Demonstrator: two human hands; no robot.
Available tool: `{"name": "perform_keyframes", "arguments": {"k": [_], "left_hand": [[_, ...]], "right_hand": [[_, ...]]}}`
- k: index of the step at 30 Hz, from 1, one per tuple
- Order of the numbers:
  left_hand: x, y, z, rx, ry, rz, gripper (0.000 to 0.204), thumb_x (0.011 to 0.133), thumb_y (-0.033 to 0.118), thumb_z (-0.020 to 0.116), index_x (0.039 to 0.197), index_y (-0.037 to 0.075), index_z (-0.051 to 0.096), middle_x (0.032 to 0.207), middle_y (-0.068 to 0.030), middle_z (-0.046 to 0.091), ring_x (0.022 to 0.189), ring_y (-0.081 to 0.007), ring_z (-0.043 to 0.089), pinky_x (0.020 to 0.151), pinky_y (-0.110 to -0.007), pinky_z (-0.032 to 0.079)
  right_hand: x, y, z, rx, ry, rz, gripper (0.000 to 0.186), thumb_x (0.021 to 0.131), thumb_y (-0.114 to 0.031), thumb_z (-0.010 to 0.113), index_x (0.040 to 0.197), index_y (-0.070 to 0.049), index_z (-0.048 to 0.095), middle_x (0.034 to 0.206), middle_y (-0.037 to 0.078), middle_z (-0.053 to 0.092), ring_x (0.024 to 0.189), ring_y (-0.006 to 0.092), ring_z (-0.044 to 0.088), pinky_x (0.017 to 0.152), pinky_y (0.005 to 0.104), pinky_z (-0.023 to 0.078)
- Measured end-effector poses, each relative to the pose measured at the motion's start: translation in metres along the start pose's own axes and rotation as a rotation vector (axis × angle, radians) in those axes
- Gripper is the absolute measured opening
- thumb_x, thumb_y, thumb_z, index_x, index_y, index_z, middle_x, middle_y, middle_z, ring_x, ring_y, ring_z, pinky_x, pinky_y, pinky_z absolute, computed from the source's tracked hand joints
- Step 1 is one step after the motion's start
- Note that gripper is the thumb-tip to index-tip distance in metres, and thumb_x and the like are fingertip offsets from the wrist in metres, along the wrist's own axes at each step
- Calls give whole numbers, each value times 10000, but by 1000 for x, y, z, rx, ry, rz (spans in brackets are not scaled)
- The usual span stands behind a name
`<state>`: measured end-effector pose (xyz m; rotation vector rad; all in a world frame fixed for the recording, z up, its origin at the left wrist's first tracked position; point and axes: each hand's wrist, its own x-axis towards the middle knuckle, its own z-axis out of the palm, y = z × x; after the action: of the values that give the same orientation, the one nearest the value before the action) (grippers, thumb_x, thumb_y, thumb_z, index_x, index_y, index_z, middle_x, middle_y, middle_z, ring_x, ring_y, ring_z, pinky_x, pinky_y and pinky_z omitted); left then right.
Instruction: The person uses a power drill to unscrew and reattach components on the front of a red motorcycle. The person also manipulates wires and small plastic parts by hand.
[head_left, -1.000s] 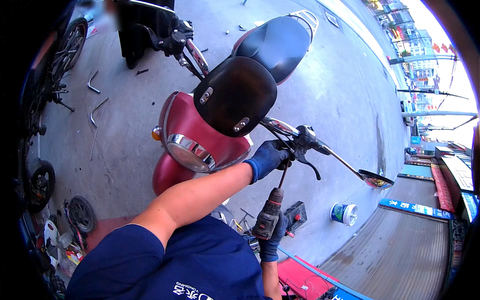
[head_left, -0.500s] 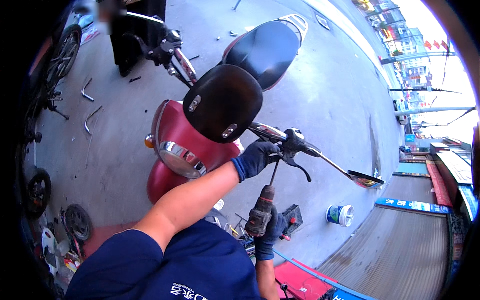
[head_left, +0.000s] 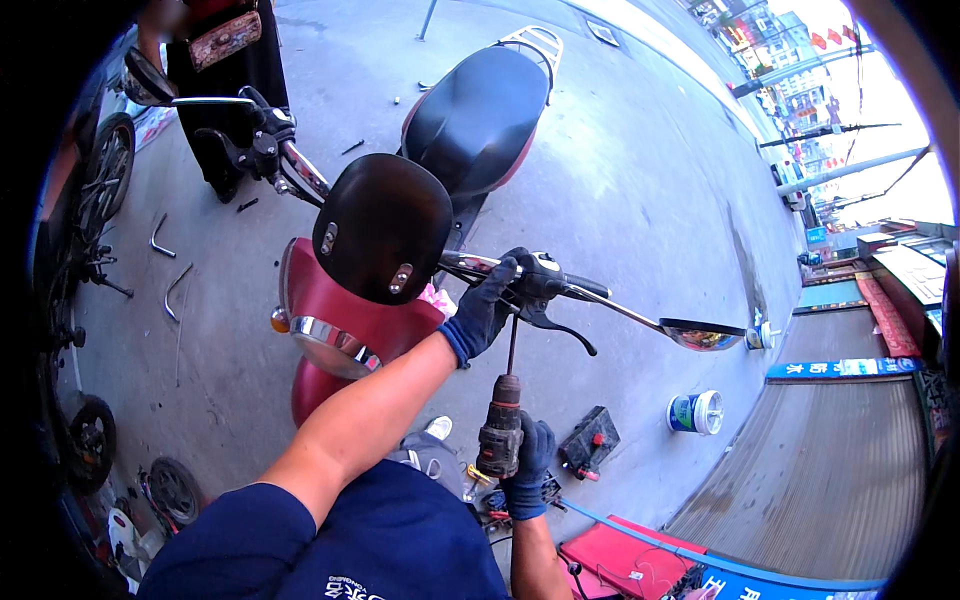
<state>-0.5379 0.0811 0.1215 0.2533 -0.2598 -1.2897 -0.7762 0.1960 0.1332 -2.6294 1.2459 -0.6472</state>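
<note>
My left hand, in a dark glove, has its fingers wrapped round the handlebar of a red scooter, just beside the brake lever clamp. My right hand, also gloved, is closed on the grip of a worn cordless drill. The drill's long thin bit points away from me and reaches the underside of the clamp by my left fingers. Where the tip sits is hidden. From the clamp hangs a black brake lever. A black panel covers the middle of the handlebar.
A round mirror sticks out on the right. A black battery-like box and a white-and-blue bucket stand on the ground. Bent metal tubes and wheels lie left. Another person stands beyond the far handlebar.
The view has shifted, so the scooter appears further left. My left hand has moved up onto the handlebar. The drill stays in my right hand, its bit still at the clamp.
</note>
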Motion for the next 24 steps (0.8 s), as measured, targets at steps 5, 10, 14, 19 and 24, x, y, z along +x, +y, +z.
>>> {"name": "perform_keyframes", "arguments": {"k": [5,10,14,19,24], "left_hand": [[-3,-5,1,75,105,-23,365,945,321,548,1228,91,562,1192,-77,601,1080,-182,582,987,-338,443],[-2,-3,3,103,153,-29,364,951,322,532,1220,80,567,1167,-84,619,1076,-194,591,981,-337,449],[-4,1,0,169,145,-2,367,955,323,515,1224,77,562,1166,-93,619,1073,-197,593,979,-333,450],[-2,-1,0,158,188,-43,383,970,332,484,1251,79,546,1200,-95,600,1081,-191,588,983,-327,446],[-3,-3,-3,127,237,-56,392,965,339,505,1254,78,551,1185,-76,602,1069,-162,585,961,-301,455]], "right_hand": [[-3,8,11,-45,48,-59,459,689,-181,712,1111,-70,569,903,93,568,856,299,528,806,412,407],[0,10,16,-40,46,-42,398,710,-167,682,1083,-80,576,922,85,559,906,284,533,848,443,392],[2,2,12,-30,83,-56,314,702,-156,675,993,-92,575,906,79,554,899,290,528,841,438,393],[3,-6,11,-79,85,-48,301,696,-155,675,975,-103,573,899,72,561,898,288,531,830,435,390],[-1,-5,12,-140,46,-39,299,692,-158,675,967,-110,568,906,68,562,903,286,537,826,438,387]]}}
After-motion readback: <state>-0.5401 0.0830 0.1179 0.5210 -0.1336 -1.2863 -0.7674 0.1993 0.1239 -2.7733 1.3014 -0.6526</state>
